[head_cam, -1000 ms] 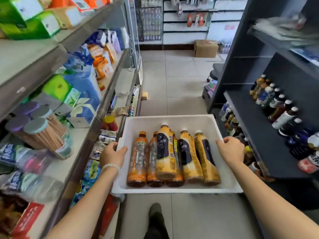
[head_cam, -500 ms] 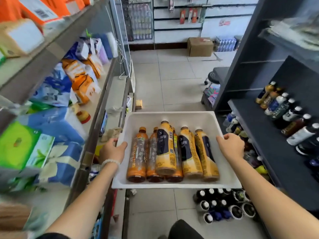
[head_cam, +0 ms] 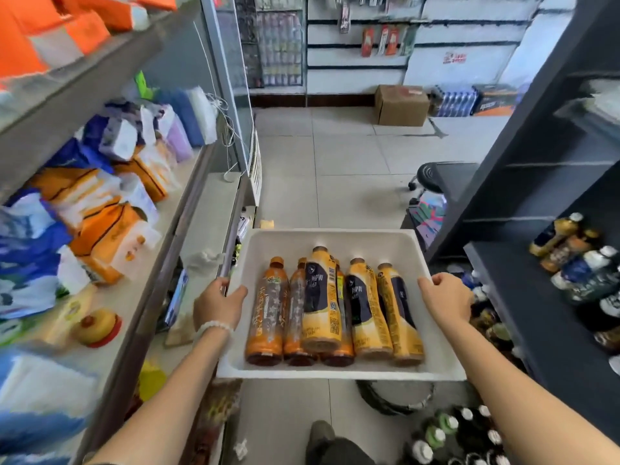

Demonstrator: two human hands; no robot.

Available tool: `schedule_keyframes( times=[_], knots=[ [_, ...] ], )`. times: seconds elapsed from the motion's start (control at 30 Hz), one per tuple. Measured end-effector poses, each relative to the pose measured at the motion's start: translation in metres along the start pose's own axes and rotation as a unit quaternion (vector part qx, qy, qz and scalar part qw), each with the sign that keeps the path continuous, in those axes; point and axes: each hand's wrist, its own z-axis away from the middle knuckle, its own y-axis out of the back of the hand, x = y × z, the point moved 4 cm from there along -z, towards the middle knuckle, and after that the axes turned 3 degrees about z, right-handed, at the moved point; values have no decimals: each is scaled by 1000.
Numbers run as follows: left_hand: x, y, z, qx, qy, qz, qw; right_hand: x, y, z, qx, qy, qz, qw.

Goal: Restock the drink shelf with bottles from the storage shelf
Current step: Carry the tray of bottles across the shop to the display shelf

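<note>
The left hand grips the left rim of a white tray, thumb hooked over the edge, a pale bead bracelet on its wrist. The right hand is closed around the tray's right rim, fingers curled over the top. Between them the tray is held level above the tiled floor. Inside it lie several orange and yellow drink bottles, side by side, caps toward the far edge and bases against the near wall; one yellow bottle rests on top of the others near the middle. Just right of the tray stands a dark shelf with upright bottles toward its back, and more bottles stand on the floor below. To the left, a grey shelf carries blurred orange and blue packets. A cardboard box sits by the far wall.
</note>
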Motion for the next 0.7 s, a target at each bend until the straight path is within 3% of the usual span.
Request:
schedule_keyframes(
  times=[0.17,0.43,0.7],
  knots=[
    [37,-22,-62,-6,10,1,1000,-48,-15,-66,-3,11,0,1000],
    [86,-57,-168,-14,-15,-14,1000,-98,-57,-143,3,-48,-12,999],
    [154,-119,-295,-86,-52,-26,995,-136,-90,-220,46,-129,-18,990]
  ],
)
